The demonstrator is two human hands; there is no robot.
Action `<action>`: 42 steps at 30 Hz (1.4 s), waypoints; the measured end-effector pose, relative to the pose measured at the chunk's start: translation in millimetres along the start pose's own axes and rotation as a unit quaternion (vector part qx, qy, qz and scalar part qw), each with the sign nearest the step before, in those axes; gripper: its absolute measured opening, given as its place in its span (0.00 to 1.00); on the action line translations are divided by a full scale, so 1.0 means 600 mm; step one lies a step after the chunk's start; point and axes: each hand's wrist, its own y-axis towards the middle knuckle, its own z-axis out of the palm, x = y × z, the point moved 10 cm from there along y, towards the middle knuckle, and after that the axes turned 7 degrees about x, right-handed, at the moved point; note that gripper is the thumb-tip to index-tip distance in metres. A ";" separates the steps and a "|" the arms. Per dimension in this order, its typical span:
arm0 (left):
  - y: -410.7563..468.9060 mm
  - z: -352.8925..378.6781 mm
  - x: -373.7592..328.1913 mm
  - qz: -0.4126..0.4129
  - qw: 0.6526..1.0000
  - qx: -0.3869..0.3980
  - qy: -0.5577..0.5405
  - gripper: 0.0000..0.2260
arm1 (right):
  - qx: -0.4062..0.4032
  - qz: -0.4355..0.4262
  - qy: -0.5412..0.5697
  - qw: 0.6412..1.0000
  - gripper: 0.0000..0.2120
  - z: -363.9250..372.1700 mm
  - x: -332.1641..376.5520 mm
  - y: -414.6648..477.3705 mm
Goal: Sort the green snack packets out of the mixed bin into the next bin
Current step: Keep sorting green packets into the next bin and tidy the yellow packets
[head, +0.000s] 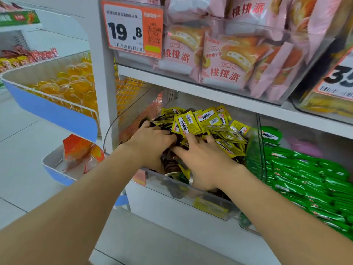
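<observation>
The clear mixed bin (172,188) on the lower shelf holds several yellow packets (202,121) heaped over dark brown ones (171,165). A greenish packet (182,178) shows near its front wall. Both my hands are inside this bin. My left hand (152,139) digs into the dark packets on the left side, and its fingertips are buried in the pile. My right hand (202,159) lies flat on the pile with its fingers spread and straight, touching the yellow packets. The bin to the right (264,169) is full of green packets (309,180).
Above is a shelf of pink pie packs (225,60) with an orange 19.8 price tag (131,27). To the left stand blue-fronted wire baskets with orange jelly cups (66,85) and an orange bag (80,150). A white shelf post (103,83) stands beside the mixed bin.
</observation>
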 end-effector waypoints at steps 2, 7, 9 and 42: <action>-0.001 -0.002 0.000 0.002 1.000 -0.017 -0.003 0.30 | -0.006 0.016 0.001 1.000 0.41 0.002 0.003 0.004; 0.005 -0.001 0.022 -0.018 0.994 -0.040 -0.097 0.17 | -0.072 0.071 0.004 0.995 0.39 -0.011 -0.003 0.013; 0.005 -0.002 0.029 -0.027 0.990 -0.044 -0.129 0.14 | -0.088 0.074 0.032 0.993 0.37 -0.020 -0.005 0.020; -0.036 -0.026 0.064 -0.069 0.933 -0.054 -0.348 0.37 | -0.212 0.143 0.388 0.886 0.37 -0.051 -0.113 -0.057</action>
